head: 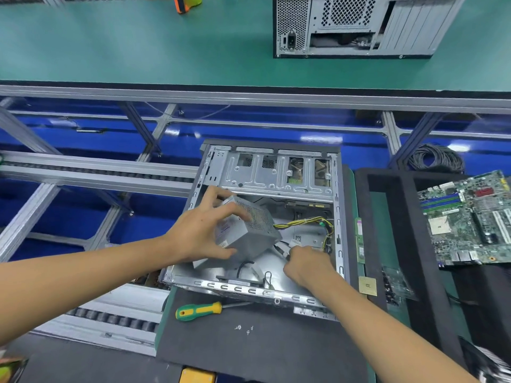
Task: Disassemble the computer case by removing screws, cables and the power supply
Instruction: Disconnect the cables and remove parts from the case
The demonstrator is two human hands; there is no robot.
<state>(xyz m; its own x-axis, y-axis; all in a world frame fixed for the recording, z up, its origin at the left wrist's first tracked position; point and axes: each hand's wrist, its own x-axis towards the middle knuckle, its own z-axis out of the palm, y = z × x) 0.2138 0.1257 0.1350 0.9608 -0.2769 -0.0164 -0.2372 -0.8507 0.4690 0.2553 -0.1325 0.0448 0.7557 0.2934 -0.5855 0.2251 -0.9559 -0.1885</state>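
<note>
Left hand (199,233) gripping tilted power supply (246,230) inside open case (276,172), right hand (307,264) just beside it pinching cables (284,251), one screwdriver (199,310), three loose screws (246,328) on mat (249,352), one motherboard (470,217) at right

Two cases (272,172) (356,26), one power supply (249,230), one screwdriver (199,310), three screws (238,327) (248,332) (252,327), one motherboard (470,219), two hands (199,233) (307,265).

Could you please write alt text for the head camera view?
A person's left hand grips a grey power supply tilted inside an open computer case, while the right hand pinches a cable. A screwdriver lies in front.
</note>
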